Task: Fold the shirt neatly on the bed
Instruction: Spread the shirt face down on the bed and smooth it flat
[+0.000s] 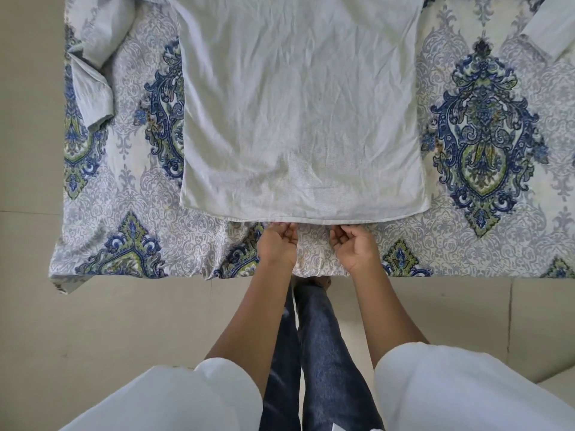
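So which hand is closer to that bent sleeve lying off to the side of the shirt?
Left. The left hand sits at the hem, on the bent sleeve's side. The right hand is beside it, farther away.

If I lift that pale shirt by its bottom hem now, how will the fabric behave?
The shirt is creased all over, so it is probably thin and floppy and would sag between the left hand and right hand. Its spread sleeves would likely trail behind. It looks light.

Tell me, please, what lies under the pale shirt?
The shirt lies flat on the patterned bedsheet, which shows all around it. Whatever is directly beneath stays covered.
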Demonstrator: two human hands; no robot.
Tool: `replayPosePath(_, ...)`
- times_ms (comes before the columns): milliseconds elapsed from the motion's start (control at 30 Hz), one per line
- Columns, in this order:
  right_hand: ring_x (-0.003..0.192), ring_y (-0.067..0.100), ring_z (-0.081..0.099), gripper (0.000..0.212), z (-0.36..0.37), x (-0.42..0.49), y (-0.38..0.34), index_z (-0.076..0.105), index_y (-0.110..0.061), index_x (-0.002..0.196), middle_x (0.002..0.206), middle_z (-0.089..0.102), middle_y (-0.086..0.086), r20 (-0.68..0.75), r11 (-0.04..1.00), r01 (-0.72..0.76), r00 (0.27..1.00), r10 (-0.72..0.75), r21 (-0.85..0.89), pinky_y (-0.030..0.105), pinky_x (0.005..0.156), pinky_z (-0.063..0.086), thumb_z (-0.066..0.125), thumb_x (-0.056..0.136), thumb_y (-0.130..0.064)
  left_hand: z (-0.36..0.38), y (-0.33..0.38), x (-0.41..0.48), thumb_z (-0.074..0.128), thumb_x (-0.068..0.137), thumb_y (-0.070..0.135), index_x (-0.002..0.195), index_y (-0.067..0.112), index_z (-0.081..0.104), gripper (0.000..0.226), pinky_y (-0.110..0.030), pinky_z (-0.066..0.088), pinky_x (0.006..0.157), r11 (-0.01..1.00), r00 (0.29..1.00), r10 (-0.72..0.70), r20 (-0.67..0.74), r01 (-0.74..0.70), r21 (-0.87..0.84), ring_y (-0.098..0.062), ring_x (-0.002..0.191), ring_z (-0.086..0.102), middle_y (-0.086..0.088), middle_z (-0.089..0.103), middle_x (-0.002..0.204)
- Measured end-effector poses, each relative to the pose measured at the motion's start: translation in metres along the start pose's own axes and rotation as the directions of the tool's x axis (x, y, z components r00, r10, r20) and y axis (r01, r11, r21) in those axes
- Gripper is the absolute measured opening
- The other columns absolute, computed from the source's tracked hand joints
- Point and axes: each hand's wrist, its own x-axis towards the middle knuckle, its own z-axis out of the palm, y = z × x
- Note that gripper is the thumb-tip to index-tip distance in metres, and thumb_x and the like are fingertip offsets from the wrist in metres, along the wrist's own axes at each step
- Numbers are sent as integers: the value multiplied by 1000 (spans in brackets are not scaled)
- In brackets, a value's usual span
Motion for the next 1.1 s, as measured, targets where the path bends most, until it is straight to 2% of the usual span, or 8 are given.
replayPosePath(233, 50, 10, 64, 11, 6, 2, -5, 57, -9, 80, 56, 65, 1, 81, 994, 6, 997, 3, -109, 17, 46, 48, 53, 90, -6, 8, 3, 10, 45, 94, 3, 73, 9, 54, 23, -18, 33, 38, 968, 1000, 23, -2, -21, 249, -8, 37, 45, 2, 47, 43)
replayPosePath(400, 51, 11, 60, 12, 0, 2, -4, 56, -11, 81, 56, 62, 0, 208, 989, 22, 978, 9, -146, 23, 49, 50, 55, 85, 0, 16, 5, 13, 54, 89, -1, 83, 4, 58, 9, -23, 36, 44, 961, 993, 63, -103, -32, 275, -13, 48, 35, -4, 44, 57)
replayPosePath(533, 44, 10, 57, 14, 9, 8, -6, 57, -12, 80, 51, 60, -1, 149, 977, 42, 989, -11, -207, 25, 50, 51, 55, 88, 0, 28, 3, 18, 49, 89, -5, 97, 4, 54, 13, -19, 31, 38, 983, 985, 57, -161, -27, 182, -10, 39, 36, -5, 48, 54)
replayPosePath(733, 38, 9, 54, 9, 3, 12, -8, 59, -6, 80, 50, 63, 2, 58, 936, 9, 998, 12, -351, 24, 49, 52, 60, 85, 2, 21, -2, 26, 45, 86, -11, 76, 3, 56, 20, -18, 35, 34, 972, 995, 61, -75, -42, 232, -9, 38, 49, -5, 54, 55)
replayPosePath(867, 42, 10, 57, 9, 1, 11, -7, 59, -6, 80, 51, 64, 2, 26, 932, 12, 1000, -3, -362, 29, 55, 53, 60, 86, 0, 20, -6, 25, 48, 87, -10, 118, -3, 54, 32, -18, 48, 48, 992, 989, 121, -86, -119, 33, -14, 57, 52, -8, 56, 71)
replayPosePath(967, 45, 13, 60, 6, 5, 10, -8, 59, -6, 81, 56, 64, 5, 54, 915, 3, 998, 20, -402, 28, 52, 55, 61, 86, -1, 22, -11, 18, 40, 87, -14, 127, -7, 47, 41, -20, 47, 51, 986, 985, 160, -68, -163, -45, -15, 63, 52, -8, 55, 76)
replayPosePath(1033, 46, 14, 60, 5, 7, 8, -9, 59, -5, 83, 61, 62, 7, 83, 904, -16, 995, 56, -426, 27, 49, 54, 60, 86, -3, 18, -9, 19, 37, 89, -12, 127, -3, 46, 40, -23, 46, 55, 988, 991, 133, -32, -135, -73, -18, 68, 54, -9, 56, 79)
replayPosePath(1100, 44, 13, 60, 4, 11, 9, -9, 59, -4, 83, 67, 60, 9, 81, 877, -22, 994, 70, -481, 25, 46, 53, 59, 87, -3, 12, -1, 20, 36, 88, -12, 104, -1, 55, 27, -26, 47, 58, 994, 995, 103, 14, -102, -28, -20, 69, 55, -10, 56, 80)
